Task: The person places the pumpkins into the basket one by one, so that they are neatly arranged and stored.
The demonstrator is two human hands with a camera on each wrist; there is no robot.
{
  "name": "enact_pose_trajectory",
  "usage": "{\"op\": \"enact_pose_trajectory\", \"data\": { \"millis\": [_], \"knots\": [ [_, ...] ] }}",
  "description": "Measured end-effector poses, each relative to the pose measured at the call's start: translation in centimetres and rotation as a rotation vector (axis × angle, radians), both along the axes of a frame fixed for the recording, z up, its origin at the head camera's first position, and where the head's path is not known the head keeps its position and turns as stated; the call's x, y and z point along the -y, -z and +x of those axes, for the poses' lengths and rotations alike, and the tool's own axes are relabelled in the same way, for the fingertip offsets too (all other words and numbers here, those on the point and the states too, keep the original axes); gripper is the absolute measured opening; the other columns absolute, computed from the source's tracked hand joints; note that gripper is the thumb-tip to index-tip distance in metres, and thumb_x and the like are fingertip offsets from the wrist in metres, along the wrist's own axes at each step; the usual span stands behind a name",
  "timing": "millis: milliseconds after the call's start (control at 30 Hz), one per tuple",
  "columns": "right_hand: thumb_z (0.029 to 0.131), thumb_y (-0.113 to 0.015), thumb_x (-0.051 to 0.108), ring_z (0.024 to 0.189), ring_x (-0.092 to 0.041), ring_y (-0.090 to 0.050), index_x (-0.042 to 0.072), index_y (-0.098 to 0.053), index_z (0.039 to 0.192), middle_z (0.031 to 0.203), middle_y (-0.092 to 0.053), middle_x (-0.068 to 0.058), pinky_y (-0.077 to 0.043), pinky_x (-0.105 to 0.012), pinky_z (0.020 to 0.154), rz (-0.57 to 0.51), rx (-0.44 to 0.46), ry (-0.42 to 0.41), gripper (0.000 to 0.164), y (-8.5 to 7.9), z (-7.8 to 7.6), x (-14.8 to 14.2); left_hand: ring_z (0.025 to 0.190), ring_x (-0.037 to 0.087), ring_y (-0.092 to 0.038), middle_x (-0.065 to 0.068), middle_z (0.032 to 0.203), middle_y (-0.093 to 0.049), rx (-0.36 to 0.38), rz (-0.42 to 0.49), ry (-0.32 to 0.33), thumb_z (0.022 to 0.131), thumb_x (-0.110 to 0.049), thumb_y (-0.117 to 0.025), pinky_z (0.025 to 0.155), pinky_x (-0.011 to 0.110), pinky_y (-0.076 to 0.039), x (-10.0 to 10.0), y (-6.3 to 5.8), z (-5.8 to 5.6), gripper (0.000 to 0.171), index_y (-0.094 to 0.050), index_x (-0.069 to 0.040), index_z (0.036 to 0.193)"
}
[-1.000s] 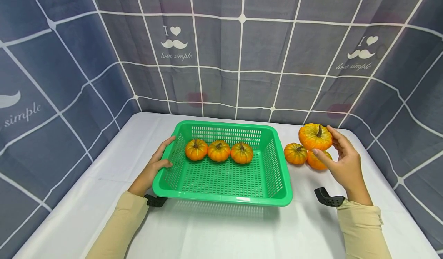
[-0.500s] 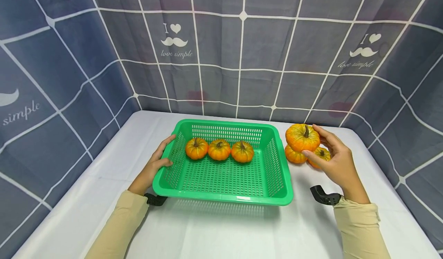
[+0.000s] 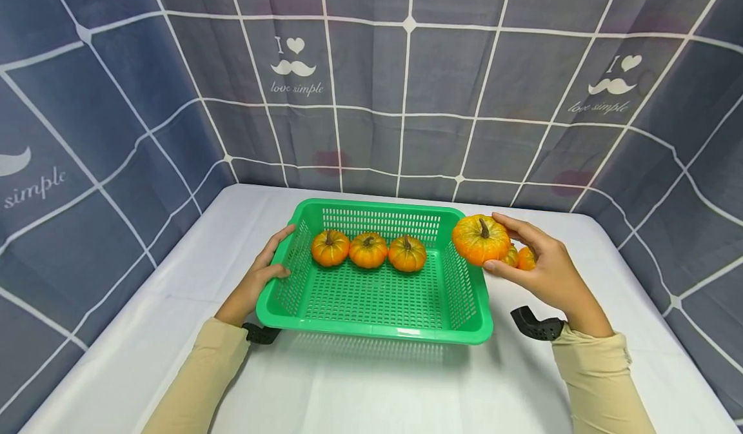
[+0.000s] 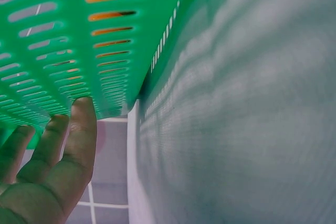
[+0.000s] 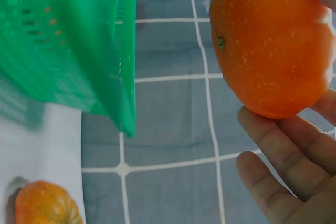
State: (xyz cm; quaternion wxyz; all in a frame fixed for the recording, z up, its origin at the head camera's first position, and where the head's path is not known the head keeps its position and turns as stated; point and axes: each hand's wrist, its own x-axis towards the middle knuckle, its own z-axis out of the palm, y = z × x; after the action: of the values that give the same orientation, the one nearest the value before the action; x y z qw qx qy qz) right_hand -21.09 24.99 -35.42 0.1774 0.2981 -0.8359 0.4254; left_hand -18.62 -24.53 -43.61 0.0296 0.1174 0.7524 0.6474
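A green slotted plastic basket (image 3: 371, 298) is at the middle of the white table. In it, three small orange pumpkins (image 3: 368, 251) sit in a row towards the far side. My left hand (image 3: 259, 276) grips the basket's left side, thumb at the rim; its fingers press the slotted wall in the left wrist view. My right hand (image 3: 542, 263) pinches another pumpkin (image 3: 480, 239) between thumb and fingers, stem up, above the basket's right rim. The right wrist view shows this pumpkin's smooth orange underside (image 5: 273, 45) beside the basket wall (image 5: 89, 51).
Behind my right hand, two more pumpkins are partly hidden on the table, one of them the right-hand pumpkin (image 3: 526, 258). A grey checked curtain (image 3: 371, 86) closes off the back and both sides. White cloth (image 3: 371, 395) covers the table.
My right hand has carried its pumpkin leftward, from above the two table pumpkins to the basket's right rim. The left hand and the basket have stayed in place.
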Motion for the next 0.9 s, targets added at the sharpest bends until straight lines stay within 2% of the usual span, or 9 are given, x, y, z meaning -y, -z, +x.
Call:
{"op": "enact_pose_trajectory", "data": {
  "millis": [67, 100, 167, 300, 433, 533, 700, 900],
  "knots": [
    [0.077, -0.09, -0.007, 0.12, 0.006, -0.059, 0.003, -0.064, 0.15, 0.139, -0.06, 0.028, -0.049, -0.011, 0.095, 0.009, -0.01, -0.026, 0.078, -0.2, 0.0, 0.3, 0.144, 0.05, -0.034, 0.021, 0.18, -0.003, 0.0, 0.003, 0.001, 0.089, 0.0, -0.043, 0.088, 0.032, -0.055, 0.0, -0.1, 0.1, 0.094, -0.011, -0.015, 0.176],
    [0.077, -0.09, -0.008, 0.123, 0.006, -0.058, 0.002, -0.064, 0.15, 0.14, -0.061, 0.023, -0.048, -0.011, 0.097, 0.013, -0.014, -0.04, 0.078, -0.2, -0.1, 0.5, 0.145, 0.049, -0.033, 0.021, 0.18, -0.003, -0.001, 0.004, 0.001, 0.089, 0.0, -0.043, 0.089, 0.031, -0.055, -0.1, -0.2, 0.1, 0.094, -0.011, -0.015, 0.176],
    [0.077, -0.09, -0.009, 0.125, 0.007, -0.057, 0.001, -0.063, 0.149, 0.143, -0.065, 0.011, -0.047, -0.011, 0.1, 0.025, -0.02, -0.064, 0.078, -0.4, -0.1, 0.8, 0.144, 0.048, -0.033, 0.021, 0.179, -0.003, -0.003, 0.005, 0.002, 0.089, 0.0, -0.043, 0.089, 0.031, -0.055, -0.1, -0.3, 0.1, 0.094, -0.011, -0.015, 0.176],
    [0.079, -0.09, -0.006, 0.122, 0.006, -0.059, 0.003, -0.063, 0.15, 0.143, -0.068, -0.016, -0.048, -0.011, 0.098, 0.053, 0.009, -0.105, 0.077, -0.8, -0.2, 1.3, 0.144, 0.047, -0.033, 0.021, 0.179, -0.003, -0.009, 0.006, 0.004, 0.089, 0.0, -0.043, 0.09, 0.03, -0.054, -0.1, -0.3, 0.1, 0.093, -0.011, -0.014, 0.176],
    [0.082, -0.091, 0.001, 0.12, 0.006, -0.06, 0.006, -0.063, 0.152, 0.143, -0.068, -0.015, -0.049, -0.011, 0.095, 0.106, 0.034, -0.131, 0.076, -1.3, -0.3, 1.8, 0.145, 0.046, -0.031, 0.02, 0.18, -0.003, -0.013, -0.001, 0.001, 0.088, 0.0, -0.044, 0.091, 0.029, -0.053, -0.1, -0.2, 0.1, 0.094, -0.012, -0.015, 0.176],
    [0.083, -0.091, 0.003, 0.125, 0.007, -0.058, 0.006, -0.063, 0.151, 0.145, -0.068, -0.014, -0.047, -0.012, 0.1, 0.136, 0.043, -0.167, 0.074, -1.6, -0.5, 2.2, 0.145, 0.046, -0.031, 0.019, 0.18, -0.004, -0.012, -0.004, -0.003, 0.088, 0.0, -0.044, 0.091, 0.029, -0.052, -0.1, -0.2, 0.0, 0.094, -0.013, -0.015, 0.176],
    [0.084, -0.089, 0.0, 0.134, 0.004, -0.055, 0.002, -0.062, 0.15, 0.146, -0.067, -0.015, -0.041, -0.014, 0.11, 0.126, 0.087, -0.274, 0.071, -1.9, -1.1, 3.0, 0.144, 0.047, -0.032, 0.022, 0.179, -0.005, -0.022, 0.01, 0.0, 0.088, 0.001, -0.044, 0.09, 0.03, -0.053, -0.1, -0.3, 0.0, 0.094, -0.013, -0.013, 0.175],
    [0.086, -0.087, -0.003, 0.13, -0.004, -0.061, -0.001, -0.062, 0.149, 0.144, -0.068, -0.015, -0.041, -0.017, 0.112, 0.105, 0.123, -0.389, 0.068, -2.0, -2.1, 4.3, 0.148, 0.047, -0.028, 0.021, 0.18, -0.002, -0.03, 0.014, 0.01, 0.089, 0.001, -0.043, 0.091, 0.027, -0.051, 0.0, -0.3, 0.0, 0.093, -0.012, -0.012, 0.175]
  ]
}}
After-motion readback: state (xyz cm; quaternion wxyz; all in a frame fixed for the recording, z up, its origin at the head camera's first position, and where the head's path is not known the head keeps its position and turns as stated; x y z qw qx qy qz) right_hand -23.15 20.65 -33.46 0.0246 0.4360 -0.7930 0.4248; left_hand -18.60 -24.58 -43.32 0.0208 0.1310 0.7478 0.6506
